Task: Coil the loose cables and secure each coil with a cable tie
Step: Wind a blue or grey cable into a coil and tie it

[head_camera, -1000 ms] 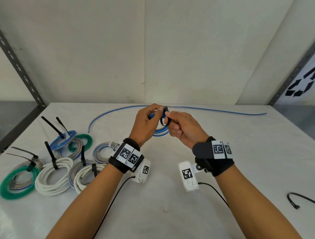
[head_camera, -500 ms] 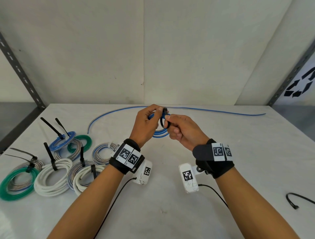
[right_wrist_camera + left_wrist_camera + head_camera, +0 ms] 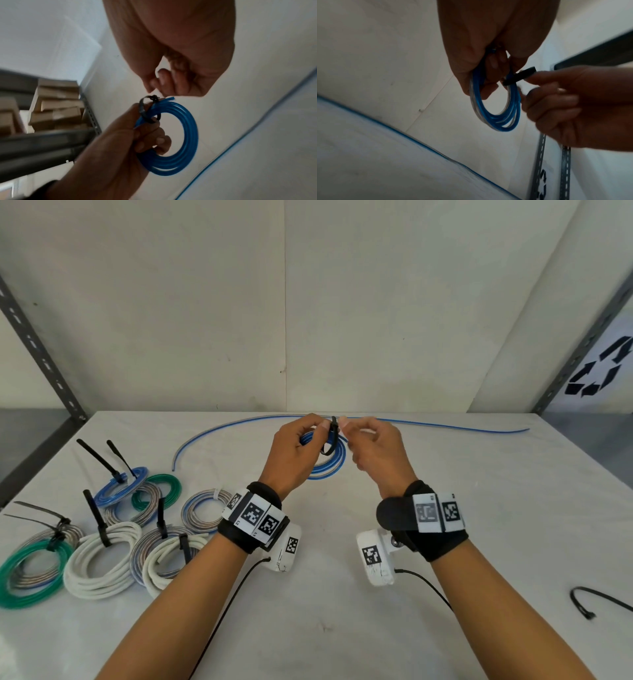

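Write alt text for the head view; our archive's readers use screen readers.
Above a white table, the left hand grips a blue cable coil while the right hand pinches the black cable tie looped around it. Tied coils lie left; one loose blue cable lies behind.

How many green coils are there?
2. One green coil lies at the table's near left edge, tied together with a grey one. A smaller green coil lies farther back in the pile. None seems hidden.
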### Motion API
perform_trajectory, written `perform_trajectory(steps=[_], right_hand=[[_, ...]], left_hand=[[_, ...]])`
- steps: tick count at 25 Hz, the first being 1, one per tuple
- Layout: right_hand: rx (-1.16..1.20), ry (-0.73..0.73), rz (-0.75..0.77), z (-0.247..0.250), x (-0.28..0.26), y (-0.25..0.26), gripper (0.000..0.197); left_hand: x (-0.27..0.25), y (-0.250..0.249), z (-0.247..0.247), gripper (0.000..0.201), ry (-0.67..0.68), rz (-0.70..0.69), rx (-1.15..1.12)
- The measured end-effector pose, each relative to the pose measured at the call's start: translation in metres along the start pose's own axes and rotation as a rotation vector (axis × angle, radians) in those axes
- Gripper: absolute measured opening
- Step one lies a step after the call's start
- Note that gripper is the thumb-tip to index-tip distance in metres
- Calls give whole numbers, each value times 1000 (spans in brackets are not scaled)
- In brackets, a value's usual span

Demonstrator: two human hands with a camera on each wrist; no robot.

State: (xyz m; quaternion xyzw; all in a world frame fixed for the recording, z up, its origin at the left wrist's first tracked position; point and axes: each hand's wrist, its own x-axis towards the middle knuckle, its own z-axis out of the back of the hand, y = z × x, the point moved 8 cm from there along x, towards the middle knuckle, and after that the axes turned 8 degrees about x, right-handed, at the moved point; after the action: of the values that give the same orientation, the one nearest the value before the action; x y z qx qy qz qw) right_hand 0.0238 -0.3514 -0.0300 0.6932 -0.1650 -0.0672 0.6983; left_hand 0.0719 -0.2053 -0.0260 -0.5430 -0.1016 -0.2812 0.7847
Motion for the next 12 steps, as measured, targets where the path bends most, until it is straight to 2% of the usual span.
perform_trajectory(steps=[1,3,5,8,12], right_hand=[[-49,-60,57,5,3,4,26],[-39,-41,92,3,7,9,22],[-22,-1,56,1,10,8,19],[0,-20,-27,3,17,1,14],[40,-215,-85,31,36,-5,12]], left_hand=[[0,1,-1,26,7,21,-23],[-1,3,-4,26,33,52,-77],[-3,5,-10,26,59,90,-145],[-4,7,-14,26,81,109,-173],[-9,-1,-20,28,146,132,-213]])
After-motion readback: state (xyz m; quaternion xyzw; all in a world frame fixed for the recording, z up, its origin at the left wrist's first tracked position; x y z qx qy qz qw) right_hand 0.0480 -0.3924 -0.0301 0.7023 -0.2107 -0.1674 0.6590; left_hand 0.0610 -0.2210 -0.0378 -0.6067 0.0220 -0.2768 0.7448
